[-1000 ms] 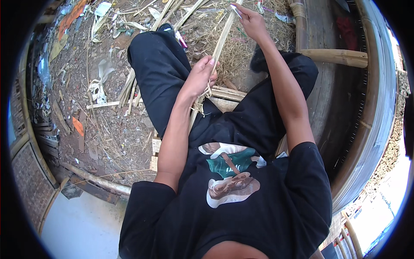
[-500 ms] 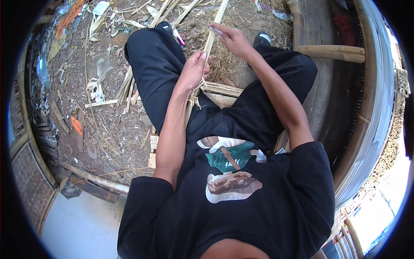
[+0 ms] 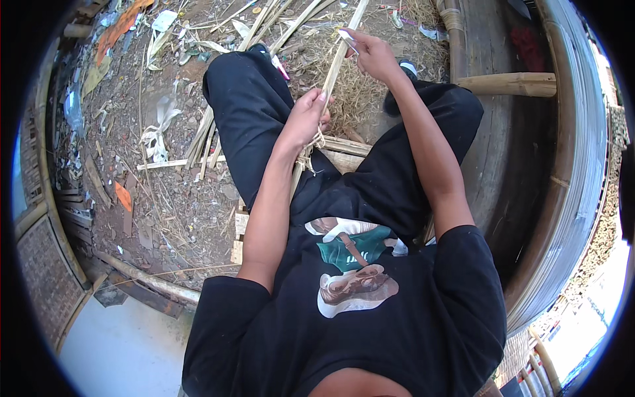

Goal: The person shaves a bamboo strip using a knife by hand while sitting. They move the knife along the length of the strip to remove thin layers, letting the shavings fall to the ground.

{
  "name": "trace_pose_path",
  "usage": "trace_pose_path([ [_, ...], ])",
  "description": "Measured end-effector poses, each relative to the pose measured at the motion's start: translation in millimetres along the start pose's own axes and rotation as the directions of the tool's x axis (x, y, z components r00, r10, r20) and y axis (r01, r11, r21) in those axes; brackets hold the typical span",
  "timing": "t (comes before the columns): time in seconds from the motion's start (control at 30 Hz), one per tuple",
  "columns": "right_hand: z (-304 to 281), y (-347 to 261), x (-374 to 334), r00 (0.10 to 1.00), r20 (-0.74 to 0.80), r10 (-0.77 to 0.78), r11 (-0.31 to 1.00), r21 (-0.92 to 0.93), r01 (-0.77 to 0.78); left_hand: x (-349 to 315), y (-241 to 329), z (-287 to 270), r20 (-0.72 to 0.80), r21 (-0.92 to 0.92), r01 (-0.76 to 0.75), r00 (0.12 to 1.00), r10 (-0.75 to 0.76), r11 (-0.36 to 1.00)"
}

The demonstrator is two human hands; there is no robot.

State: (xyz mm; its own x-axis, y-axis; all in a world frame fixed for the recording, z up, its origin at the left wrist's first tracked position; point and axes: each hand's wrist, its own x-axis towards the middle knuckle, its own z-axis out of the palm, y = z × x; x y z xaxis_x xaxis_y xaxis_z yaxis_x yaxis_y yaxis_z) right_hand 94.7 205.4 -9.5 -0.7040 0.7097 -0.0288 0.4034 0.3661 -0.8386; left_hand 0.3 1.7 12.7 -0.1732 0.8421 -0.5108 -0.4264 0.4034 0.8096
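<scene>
Fisheye view down a seated person's front, L to R. Far L: woven panel (image 3: 46, 245), prob. bamboo, beside dirt ground w/ scattered litter: orange scrap (image 3: 123, 196), crumpled white plastic (image 3: 157, 135), then a loose bunch of pale strips (image 3: 198, 142) near the person's L leg (image 3: 245, 99), in dark trousers.

Centre: L hand (image 3: 306, 120) is clamped round a long, pale, flat strip (image 3: 337, 68), prob. bamboo, thumb on top. Strip slants from the lap, up thru the L fist and away to the top edge, between the knees. Curly shavings (image 3: 305, 161) hang just below the fist, apparently off the strip.

Just R & further up: R hand (image 3: 374, 56) is closed on a small whitish tool (image 3: 348, 38), approx. a short blade (too small to be sure), set at the strip; can't tell if the edge is biting. Hands are apart, w/ a bare stretch of strip between.

Change: half a sec. ago the R hand was nearer the L fist; now it's gone back out along the strip, tho not as far as 1 sec. ago. L hand's grip looks the same throughout. Judging by that, the L hand is the steady clamp & the tool is being worked to and fro along the strip.

Beyond: fibrous debris (image 3: 360, 99) on the ground, R leg (image 3: 443, 119) bent outward, bamboo pole (image 3: 509, 84), and, far R, a ribbed sheet (image 3: 575, 198).
</scene>
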Motion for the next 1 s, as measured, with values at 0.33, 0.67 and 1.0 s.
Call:
trace_pose_path([
  [0.33, 5, 9, 3, 0.973, -0.070, -0.221, 0.955, -0.218, 0.202, -1, 2, 2, -0.025, 0.013, -0.001, 1.000, 0.001, 1.000],
  [0.67, 5, 10, -9, 0.966, 0.212, 0.151, 0.968, 0.168, -0.188, 1, -10, -3, -0.023, 0.057, 0.000, 1.000, 0.001, 0.998],
  [1.0, -1, 2, -23, 0.959, 0.222, 0.174, 0.955, 0.198, -0.219, 6, -9, 0, -0.019, 0.008, 0.021, 1.000, -0.021, 1.000],
])
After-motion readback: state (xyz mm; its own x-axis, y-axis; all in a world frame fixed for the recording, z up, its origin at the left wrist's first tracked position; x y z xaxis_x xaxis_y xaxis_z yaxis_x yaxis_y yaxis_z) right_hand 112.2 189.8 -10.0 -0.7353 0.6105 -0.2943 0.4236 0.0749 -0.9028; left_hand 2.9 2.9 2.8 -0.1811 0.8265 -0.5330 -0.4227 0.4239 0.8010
